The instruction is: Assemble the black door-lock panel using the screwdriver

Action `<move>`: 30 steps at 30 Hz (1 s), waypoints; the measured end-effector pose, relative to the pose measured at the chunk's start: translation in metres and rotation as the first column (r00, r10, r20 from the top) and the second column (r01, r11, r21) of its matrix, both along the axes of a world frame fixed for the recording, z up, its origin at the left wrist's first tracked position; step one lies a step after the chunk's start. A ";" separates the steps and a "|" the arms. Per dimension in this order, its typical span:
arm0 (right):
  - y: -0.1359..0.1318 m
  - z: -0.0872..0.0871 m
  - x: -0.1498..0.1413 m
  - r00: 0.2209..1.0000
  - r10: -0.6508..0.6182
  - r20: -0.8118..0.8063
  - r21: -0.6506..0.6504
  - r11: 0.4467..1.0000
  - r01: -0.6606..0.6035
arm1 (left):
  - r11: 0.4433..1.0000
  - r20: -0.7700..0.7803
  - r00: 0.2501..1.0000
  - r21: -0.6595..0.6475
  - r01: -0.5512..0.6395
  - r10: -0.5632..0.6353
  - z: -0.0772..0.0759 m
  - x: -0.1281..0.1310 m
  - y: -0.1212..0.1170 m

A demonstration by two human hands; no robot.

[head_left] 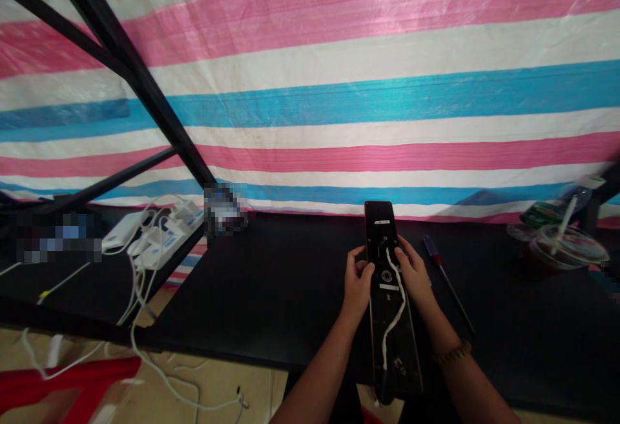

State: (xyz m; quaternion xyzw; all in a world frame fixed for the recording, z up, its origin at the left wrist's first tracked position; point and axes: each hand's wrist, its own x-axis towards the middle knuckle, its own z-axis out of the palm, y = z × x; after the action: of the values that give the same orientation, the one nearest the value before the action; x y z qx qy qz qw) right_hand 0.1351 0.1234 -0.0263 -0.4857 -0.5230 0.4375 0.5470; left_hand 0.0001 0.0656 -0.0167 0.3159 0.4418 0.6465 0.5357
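i'm holding a long black smart-lock panel (382, 327) in front of me with both hands, and neither hand is released. my left hand (357, 285) grips its left edge with the fingers curled round, and my right hand (413, 272) clasps the right edge, fingers lying over the face. the panel's long axis runs almost straight away from me, its top end pointing toward the far side and its bottom end toward my body, hanging past the near edge of the black tabletop (271, 282). both hands sit around its upper half, about level, so neither is clearly nearer. a white cable (394, 307) trails down the panel's face from just between my hands. on my right, a screwdriver with a red and blue handle (433, 249) lies on the tabletop, just beyond my right hand and well closer to it than to my left. further right stands a clear plastic cup with a straw (562, 249). off to my left, a white power strip (167, 236) sits tangled in white cords. a striped pink, blue and white tarp (339, 107) hangs behind it all.
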 end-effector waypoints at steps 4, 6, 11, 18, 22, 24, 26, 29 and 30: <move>0.000 -0.001 0.001 1.000 0.000 0.019 0.010 1.000 0.000 | 1.000 -0.005 1.000 0.011 0.002 -0.002 -0.002 0.000 0.001; 0.001 -0.002 0.001 1.000 -0.004 0.025 0.031 1.000 0.003 | 1.000 -0.006 1.000 0.016 -0.001 0.001 -0.003 0.000 0.001; 0.003 -0.004 0.000 0.999 0.031 0.013 0.041 0.999 -0.031 | 0.999 0.005 1.000 0.032 0.000 0.000 -0.004 0.000 0.002; 0.003 -0.003 -0.001 1.000 0.023 -0.001 0.042 0.999 -0.023 | 1.000 0.007 1.000 0.021 -0.007 0.007 -0.003 -0.001 0.002; 0.004 -0.003 -0.002 1.000 0.019 -0.014 0.040 0.999 -0.018 | 1.000 -0.004 1.000 0.019 -0.005 0.005 0.001 -0.001 0.001; 0.004 -0.004 -0.002 1.000 0.022 -0.012 0.038 0.999 -0.021 | 1.000 -0.005 1.000 0.017 -0.002 0.002 0.001 -0.001 0.000; 0.005 -0.004 -0.002 1.000 0.027 -0.010 0.039 0.999 -0.026 | 1.000 -0.005 1.000 0.011 -0.003 0.003 0.002 -0.001 0.000; 0.005 -0.003 -0.002 0.999 0.037 -0.012 0.046 0.998 -0.036 | 1.000 -0.017 1.000 0.010 -0.007 0.007 0.004 -0.001 0.000; 0.005 -0.003 -0.002 0.999 0.039 -0.014 0.044 0.998 -0.039 | 1.000 -0.021 1.000 0.009 -0.008 0.008 0.004 -0.001 0.000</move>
State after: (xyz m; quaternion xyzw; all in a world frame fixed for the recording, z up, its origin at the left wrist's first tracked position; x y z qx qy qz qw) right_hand 0.1333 0.1285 -0.0288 -0.4600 -0.5378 0.4400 0.5528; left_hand -0.0012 0.0651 -0.0123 0.3234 0.4457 0.6473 0.5270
